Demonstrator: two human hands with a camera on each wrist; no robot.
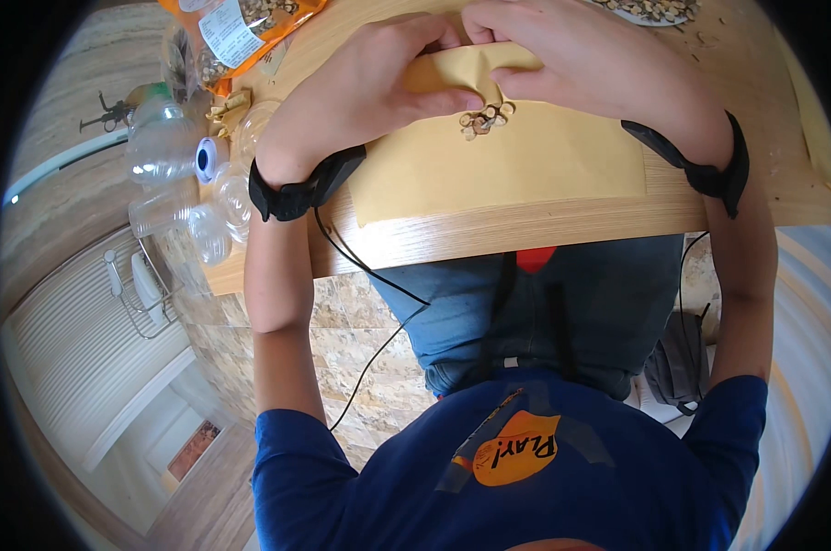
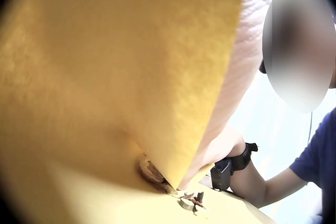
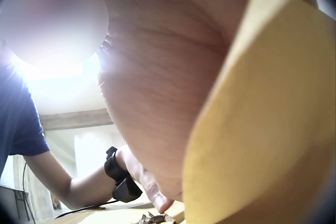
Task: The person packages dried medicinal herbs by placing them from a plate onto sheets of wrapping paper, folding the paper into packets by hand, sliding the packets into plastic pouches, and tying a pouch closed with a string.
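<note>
A sheet of yellow paper [image 1: 525, 174] lies at the table's near edge, its far part raised and bent toward the person. On the left, my left hand [image 1: 378, 73] grips the raised part, thumb on the near side, other fingers mostly hidden behind it. My right hand [image 1: 571, 60] holds the same part from the right, its thumb laid across the paper. A small heap of dried brown-and-cream slices [image 1: 482, 122] sits at the mouth of the fold, just by the left thumb tip. In the right wrist view, the curved paper [image 3: 262, 129] stands against the right palm.
An orange bag [image 1: 250, 37] of similar dried pieces lies at the far left. Below it are clear plastic containers [image 1: 163, 142] and a white roll [image 1: 209, 159]. A plate of dried pieces [image 1: 650, 9] stands far right. Cables run from the wrist straps.
</note>
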